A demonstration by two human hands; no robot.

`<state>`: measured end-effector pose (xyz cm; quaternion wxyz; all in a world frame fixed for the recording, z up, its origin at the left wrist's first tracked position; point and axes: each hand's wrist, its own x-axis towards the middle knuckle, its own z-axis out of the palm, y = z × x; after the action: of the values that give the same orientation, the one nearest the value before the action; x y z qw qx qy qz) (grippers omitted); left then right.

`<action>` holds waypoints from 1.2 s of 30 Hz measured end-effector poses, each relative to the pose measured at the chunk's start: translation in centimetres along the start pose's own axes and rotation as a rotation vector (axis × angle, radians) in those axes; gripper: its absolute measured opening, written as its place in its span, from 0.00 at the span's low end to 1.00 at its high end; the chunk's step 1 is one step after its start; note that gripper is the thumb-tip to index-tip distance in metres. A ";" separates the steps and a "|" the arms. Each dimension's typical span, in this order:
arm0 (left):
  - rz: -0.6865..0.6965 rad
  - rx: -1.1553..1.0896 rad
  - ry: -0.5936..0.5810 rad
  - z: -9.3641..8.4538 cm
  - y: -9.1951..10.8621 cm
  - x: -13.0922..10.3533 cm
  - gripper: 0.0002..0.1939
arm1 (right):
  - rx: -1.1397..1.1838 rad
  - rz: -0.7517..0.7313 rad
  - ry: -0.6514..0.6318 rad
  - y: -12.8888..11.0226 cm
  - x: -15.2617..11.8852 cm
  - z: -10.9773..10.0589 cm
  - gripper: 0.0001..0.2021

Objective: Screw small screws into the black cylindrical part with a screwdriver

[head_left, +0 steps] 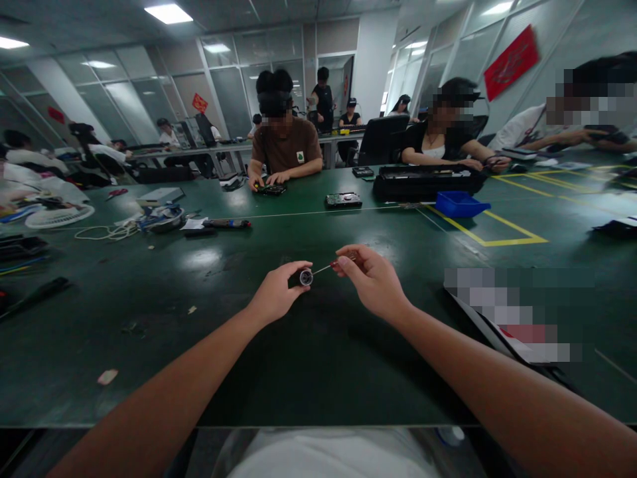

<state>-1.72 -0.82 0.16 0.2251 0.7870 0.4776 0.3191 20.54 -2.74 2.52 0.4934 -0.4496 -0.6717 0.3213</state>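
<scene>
My left hand [277,289] is closed around a small dark cylindrical part [305,277], its round silver-rimmed end turned towards me. Fingers and thumb grip it from the left. In my right hand [372,281] is a screwdriver [323,269] with a thin metal shaft and a reddish handle mostly covered by my fingers. The shaft points left, and its tip meets or nearly meets the rim of the cylindrical part; contact is too small to tell. Both hands are above the green table [298,372], near its middle.
Ahead lie a hard drive [344,200], a long black casing [428,182] and a blue bin [462,204]. A dark pen-like tool [226,224] and tangled cables [112,230] lie left. A dark flat item with papers [478,318] is right. Several people sit around the table.
</scene>
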 end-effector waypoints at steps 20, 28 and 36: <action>0.042 -0.022 0.022 -0.1 -1.0 0.1 0.20 | -0.308 -0.168 -0.010 -0.7 -0.2 -0.4 0.07; 0.024 -0.016 0.022 -0.2 -0.7 0.0 0.20 | -0.349 -0.089 -0.046 -0.9 -0.1 -0.6 0.17; 0.027 -0.005 0.034 -0.2 -0.7 0.1 0.20 | -0.320 -0.097 -0.047 -0.6 -0.2 -0.5 0.15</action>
<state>-2.26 -0.47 -0.11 0.2146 0.7872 0.4701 0.3366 20.90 -3.15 3.12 0.4147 -0.4818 -0.7465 0.1964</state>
